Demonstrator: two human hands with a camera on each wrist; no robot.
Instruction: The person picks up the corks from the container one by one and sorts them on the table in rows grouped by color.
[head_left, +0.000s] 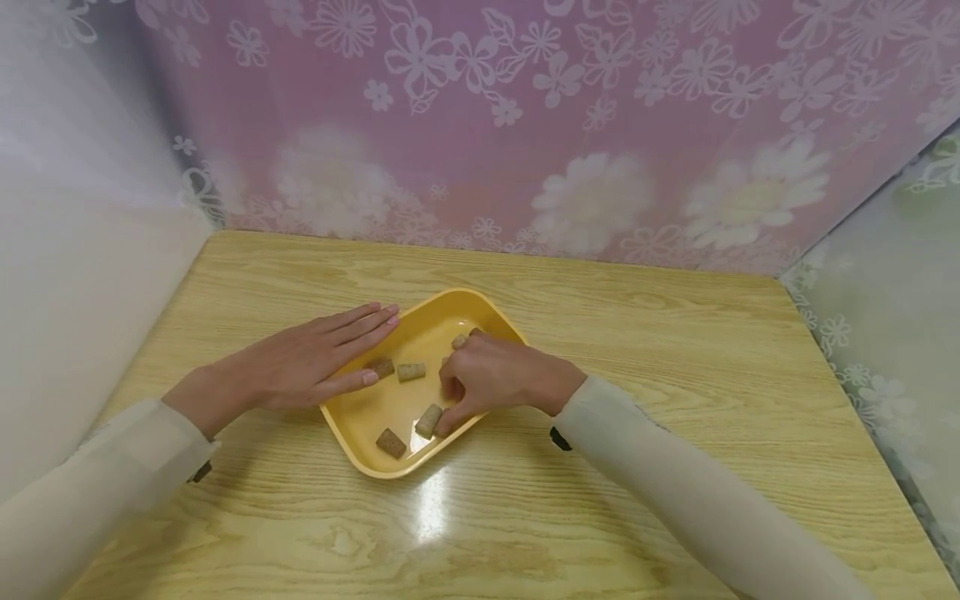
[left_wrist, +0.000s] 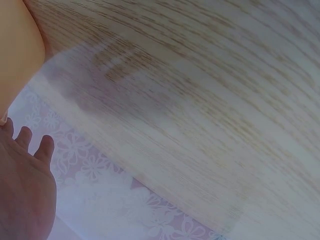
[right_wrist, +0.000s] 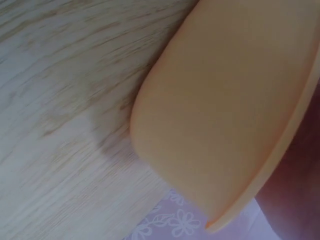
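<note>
Head view, and straight to the yellow tray (head_left: pixel 363 421), set aslant on the wood-grain table (head_left: pixel 675 358), with both hands at it, well apart from each other. Over on its left side, the left hand (head_left: pixel 311 358): fingers straight, laid flat along the rim, thumb stretched inward, right up by a dark cork piece (head_left: pixel 382 367). Across now to the right hand (head_left: pixel 491 371), deep inside the tray, fingers curled, thumb pointing down toward the near rim; impossible to tell whether clamped on a piece, with the fingertips hidden. Just beside that thumb, a pale cork piece (head_left: pixel 428 420); farther left, near the corner, a brown cork piece (head_left: pixel 391 443). Mid-tray, a second pale piece (head_left: pixel 411 372), near the dark one. Beyond the right knuckles, a partly covered pale bit (head_left: pixel 459 341). Behind everything, a pink floral backdrop (head_left: pixel 480 125); on both arms, pale sleeves (head_left: pixel 652 467). Over to the left wrist: tray wall in the upper corner, fingertips close below. Right wrist: outer wall of the tray looming large, blurred hand beyond the rim.
</note>
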